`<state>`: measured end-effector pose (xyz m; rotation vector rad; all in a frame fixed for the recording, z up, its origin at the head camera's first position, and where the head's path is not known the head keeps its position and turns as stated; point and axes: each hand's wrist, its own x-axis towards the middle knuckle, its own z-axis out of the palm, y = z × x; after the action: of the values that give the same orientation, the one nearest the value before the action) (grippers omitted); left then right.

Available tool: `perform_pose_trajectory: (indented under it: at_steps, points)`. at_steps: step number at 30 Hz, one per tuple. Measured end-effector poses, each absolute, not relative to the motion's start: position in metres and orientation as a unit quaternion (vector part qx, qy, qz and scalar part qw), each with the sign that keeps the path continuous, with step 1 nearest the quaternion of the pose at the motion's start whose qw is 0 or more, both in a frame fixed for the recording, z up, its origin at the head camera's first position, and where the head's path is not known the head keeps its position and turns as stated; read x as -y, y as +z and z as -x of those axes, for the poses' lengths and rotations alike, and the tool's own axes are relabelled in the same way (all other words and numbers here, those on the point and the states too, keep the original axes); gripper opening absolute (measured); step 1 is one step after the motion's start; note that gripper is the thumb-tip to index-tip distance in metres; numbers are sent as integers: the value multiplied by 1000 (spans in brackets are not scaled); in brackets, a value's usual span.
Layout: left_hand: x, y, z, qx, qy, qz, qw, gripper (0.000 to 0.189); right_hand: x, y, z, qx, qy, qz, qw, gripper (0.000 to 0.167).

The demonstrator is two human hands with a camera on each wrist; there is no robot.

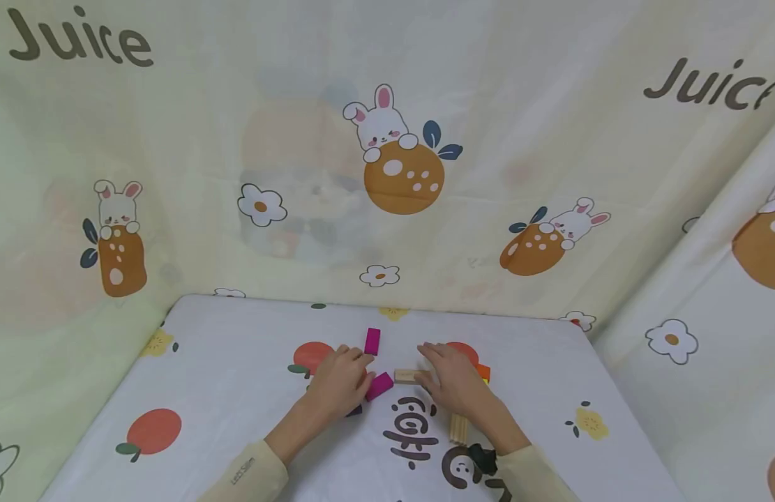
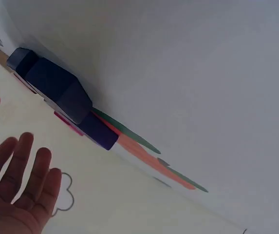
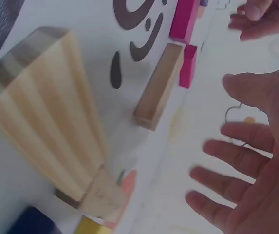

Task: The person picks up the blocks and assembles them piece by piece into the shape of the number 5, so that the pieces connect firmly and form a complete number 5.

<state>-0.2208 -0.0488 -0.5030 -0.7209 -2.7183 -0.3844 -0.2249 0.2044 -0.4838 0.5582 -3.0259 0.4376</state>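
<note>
My left hand (image 1: 343, 380) hovers with fingers spread and relaxed beside two magenta blocks (image 1: 379, 385), the second magenta block (image 1: 372, 341) lying farther back. Dark blue blocks (image 2: 56, 87) and a purple block (image 2: 100, 134) lie under and beside that hand, mostly hidden by it in the head view. My right hand (image 1: 453, 380) has its fingers extended and overlaps the right end of a plain wooden block (image 1: 406, 376). In the right wrist view, nothing lies between the fingers of the right hand (image 3: 256, 161), and the wooden block (image 3: 158, 87) lies apart from them.
Several wooden blocks in a row (image 1: 459, 429) lie below the right forearm. Beyond the right wrist are an orange block (image 1: 484, 371) and a yellow block (image 1: 485, 381). A black object (image 1: 484, 460) sits by the right sleeve. A printed curtain (image 1: 312, 230) hangs behind the table.
</note>
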Motion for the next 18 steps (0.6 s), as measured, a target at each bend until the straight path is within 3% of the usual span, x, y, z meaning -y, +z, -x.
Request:
perform_pose_trajectory:
  at_steps: [6, 18]
  points:
    - [47, -511, 222, 950, -106, 256, 141, 25, -208, -499, 232, 973, 176, -152, -4, 40]
    - [43, -519, 223, 958, -102, 254, 88, 26, -215, -518, 244, 976, 151, -158, 19, 27]
